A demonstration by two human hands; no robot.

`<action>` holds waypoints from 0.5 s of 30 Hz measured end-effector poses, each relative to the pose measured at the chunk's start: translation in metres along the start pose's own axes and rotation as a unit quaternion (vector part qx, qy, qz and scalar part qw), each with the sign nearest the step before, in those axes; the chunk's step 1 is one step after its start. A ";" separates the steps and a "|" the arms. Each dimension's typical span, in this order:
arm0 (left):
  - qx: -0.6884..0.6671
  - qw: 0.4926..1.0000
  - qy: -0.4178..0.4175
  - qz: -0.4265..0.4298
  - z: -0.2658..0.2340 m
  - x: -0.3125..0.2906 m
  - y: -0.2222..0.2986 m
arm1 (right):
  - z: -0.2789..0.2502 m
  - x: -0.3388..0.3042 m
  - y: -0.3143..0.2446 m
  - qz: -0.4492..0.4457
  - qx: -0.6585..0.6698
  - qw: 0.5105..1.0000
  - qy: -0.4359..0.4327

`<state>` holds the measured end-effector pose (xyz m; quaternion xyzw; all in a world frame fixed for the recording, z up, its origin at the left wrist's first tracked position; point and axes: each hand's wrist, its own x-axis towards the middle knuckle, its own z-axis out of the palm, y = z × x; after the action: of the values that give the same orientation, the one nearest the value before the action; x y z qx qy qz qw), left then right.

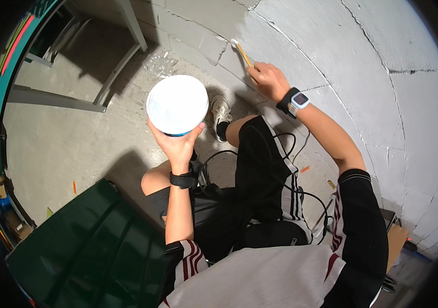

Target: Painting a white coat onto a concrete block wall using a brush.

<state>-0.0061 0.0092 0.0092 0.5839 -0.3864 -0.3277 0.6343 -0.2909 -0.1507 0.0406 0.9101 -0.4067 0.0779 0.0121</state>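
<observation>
My left hand point(178, 147) grips a round tub point(177, 104) from below and the near side. The tub's wide top is bright white, and a bit of blue shows under its rim. I cannot tell whether that white is a lid or paint inside. My right hand point(269, 80) is closed around the thin yellow-brown handle of a paintbrush point(242, 54). Its white-tipped end meets the block wall point(301, 56), at the border between a bright white area and a duller grey one.
A dark green chair point(85, 251) stands at my left. Grey metal table legs point(60, 99) rest on the floor at the far left. Crumpled clear plastic point(161, 62) lies by the wall's foot. A black cable point(311, 195) loops over my legs. Cardboard point(396, 244) leans at the right.
</observation>
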 end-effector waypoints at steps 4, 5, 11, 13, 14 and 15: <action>-0.020 1.000 0.005 -0.020 -0.007 0.004 0.001 | -0.003 0.006 0.009 0.004 -0.039 0.999 -0.009; -0.021 0.999 0.011 -0.024 -0.008 0.005 0.001 | -0.009 0.000 0.013 0.012 -0.053 0.998 -0.036; -0.029 0.998 0.038 -0.032 -0.008 0.012 0.022 | -0.026 -0.039 -0.013 0.066 -0.041 0.993 -0.086; -0.039 0.998 0.037 -0.038 -0.007 0.012 0.026 | -0.025 -0.030 -0.013 0.045 -0.025 0.996 -0.073; -0.042 0.998 0.039 -0.039 -0.007 0.012 0.026 | -0.020 -0.017 -0.008 0.015 -0.024 0.997 -0.074; -0.026 0.998 0.035 -0.036 -0.007 0.012 0.026 | -0.015 -0.005 -0.002 -0.014 -0.023 0.997 -0.076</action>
<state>0.0053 0.0054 0.0361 0.5920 -0.3343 -0.3394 0.6500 -0.2943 -0.1444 0.0550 0.9185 -0.3954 -0.0008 0.0034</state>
